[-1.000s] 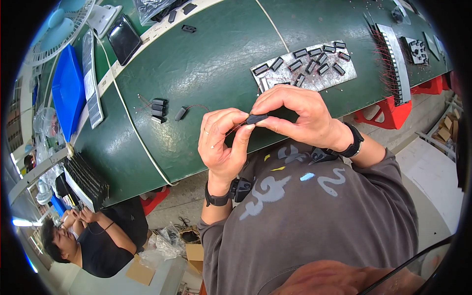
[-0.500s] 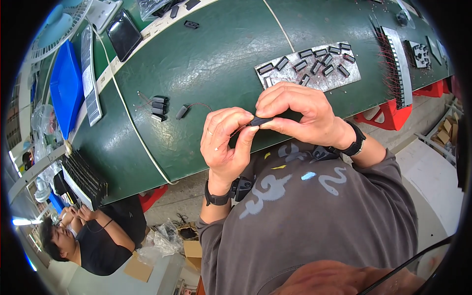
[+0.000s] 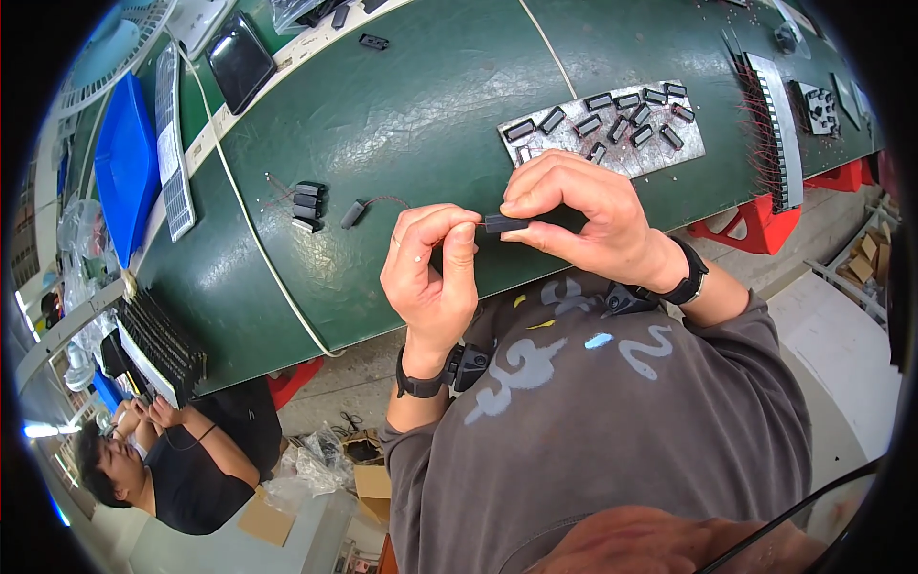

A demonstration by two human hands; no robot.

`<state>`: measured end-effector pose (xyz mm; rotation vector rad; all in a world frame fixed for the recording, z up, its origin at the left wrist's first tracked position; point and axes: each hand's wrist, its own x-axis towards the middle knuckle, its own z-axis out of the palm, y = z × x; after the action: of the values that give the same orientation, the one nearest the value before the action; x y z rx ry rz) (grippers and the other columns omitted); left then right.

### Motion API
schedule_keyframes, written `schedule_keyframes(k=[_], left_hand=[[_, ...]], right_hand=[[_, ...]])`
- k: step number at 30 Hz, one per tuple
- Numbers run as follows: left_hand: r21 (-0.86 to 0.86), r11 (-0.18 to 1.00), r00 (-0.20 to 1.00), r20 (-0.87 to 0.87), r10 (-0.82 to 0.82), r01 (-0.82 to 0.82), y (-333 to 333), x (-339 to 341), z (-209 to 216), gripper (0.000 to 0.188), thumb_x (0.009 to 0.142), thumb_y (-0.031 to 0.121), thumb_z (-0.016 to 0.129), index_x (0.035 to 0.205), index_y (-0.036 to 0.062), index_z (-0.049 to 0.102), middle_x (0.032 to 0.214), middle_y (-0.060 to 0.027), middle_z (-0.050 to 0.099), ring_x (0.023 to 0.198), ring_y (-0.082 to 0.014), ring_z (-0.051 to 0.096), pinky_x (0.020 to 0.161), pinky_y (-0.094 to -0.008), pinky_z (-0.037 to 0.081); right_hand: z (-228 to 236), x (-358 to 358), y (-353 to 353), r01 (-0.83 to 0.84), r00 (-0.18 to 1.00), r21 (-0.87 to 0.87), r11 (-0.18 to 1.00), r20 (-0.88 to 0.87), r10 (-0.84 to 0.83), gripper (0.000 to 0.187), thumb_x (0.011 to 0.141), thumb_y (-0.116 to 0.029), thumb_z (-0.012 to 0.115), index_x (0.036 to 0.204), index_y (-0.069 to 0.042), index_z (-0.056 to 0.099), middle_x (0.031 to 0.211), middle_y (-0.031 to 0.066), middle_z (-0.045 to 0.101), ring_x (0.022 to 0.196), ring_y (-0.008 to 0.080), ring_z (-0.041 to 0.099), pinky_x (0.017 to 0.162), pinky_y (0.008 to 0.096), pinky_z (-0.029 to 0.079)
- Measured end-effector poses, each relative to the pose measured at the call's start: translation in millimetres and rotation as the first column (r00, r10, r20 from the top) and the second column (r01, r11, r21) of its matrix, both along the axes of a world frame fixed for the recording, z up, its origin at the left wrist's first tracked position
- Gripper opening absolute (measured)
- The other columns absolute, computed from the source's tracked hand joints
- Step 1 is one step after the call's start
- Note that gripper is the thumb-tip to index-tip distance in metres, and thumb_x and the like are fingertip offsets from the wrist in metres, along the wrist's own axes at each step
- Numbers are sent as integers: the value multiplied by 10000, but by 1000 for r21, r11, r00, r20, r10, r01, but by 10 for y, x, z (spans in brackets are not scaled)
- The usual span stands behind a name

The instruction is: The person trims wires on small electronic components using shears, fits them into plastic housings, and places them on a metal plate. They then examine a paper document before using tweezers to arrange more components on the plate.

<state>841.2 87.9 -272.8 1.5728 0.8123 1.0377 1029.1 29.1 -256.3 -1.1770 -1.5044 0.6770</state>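
Note:
Both hands are raised over the near edge of a dark green table (image 3: 402, 105). My right hand (image 3: 583, 220) pinches a small black rectangular part (image 3: 504, 224) between thumb and fingers. My left hand (image 3: 435, 277) meets it from the left, with its thumb and forefinger tips closed at the part's end. Behind the hands lies a grey tray (image 3: 660, 153) holding several similar black parts.
A small stack of black parts (image 3: 308, 205) and one loose part with a thin wire (image 3: 354, 212) lie at table centre-left. A blue bin (image 3: 124, 163), a dark tablet (image 3: 239, 59) and racks of red-wired parts (image 3: 770, 124) ring the table. Another person (image 3: 163, 469) sits at lower left.
The hands keep their grip on the black part; the left fingers have shifted slightly at its end. The view has tilted a little.

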Motion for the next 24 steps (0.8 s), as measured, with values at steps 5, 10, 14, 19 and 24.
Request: schedule_keyframes(k=[5, 10, 14, 19, 24], left_hand=[[121, 993, 994, -112, 18, -5, 16, -12, 4, 41, 875, -5, 673, 907, 12, 653, 863, -83, 670, 746, -179, 600, 655, -278, 480], [120, 993, 993, -109, 37, -24, 5, 9, 8, 48, 862, -6, 677, 894, 15, 647, 838, -76, 666, 763, -209, 605, 689, -300, 479], [117, 993, 995, -92, 29, -18, 17, 6, -7, 40, 868, -3, 676, 879, 6, 639, 866, -89, 669, 758, -182, 604, 672, -285, 481], [-124, 992, 1000, -17, 24, -26, 7, 20, 53, 120, 920, 24, 627, 1026, -27, 653, 968, -102, 675, 788, -137, 620, 645, -250, 511], [-495, 852, 984, 137, -115, 168, 31, 102, 240, 258, 949, 42, 589, 1190, -44, 620, 1058, -99, 666, 830, -123, 638, 626, -231, 544]], right_hand=[[-14, -1, -4, -2, 1000, 19, 1000, -2, 2, 242, 737, 16, 786, 906, -13, 615, 921, 102, 679, 875, 251, 665, 785, 352, 532], [-37, -9, -11, -8, 999, 3, 1000, -47, 8, 246, 751, 9, 787, 900, -16, 594, 925, 110, 676, 875, 252, 665, 785, 350, 532], [-62, -20, -11, -17, 998, 3, 1000, -68, 17, 246, 761, 14, 784, 892, -21, 579, 929, 114, 671, 867, 246, 663, 776, 344, 530], [-65, -51, -23, 46, 988, -16, 999, -144, -48, 260, 753, 17, 789, 880, -32, 567, 909, 102, 659, 835, 230, 652, 745, 333, 522], [-52, -36, 8, 149, 988, 34, 988, 28, -150, 289, 721, 30, 797, 868, -43, 558, 869, 92, 639, 789, 224, 633, 699, 322, 506]])
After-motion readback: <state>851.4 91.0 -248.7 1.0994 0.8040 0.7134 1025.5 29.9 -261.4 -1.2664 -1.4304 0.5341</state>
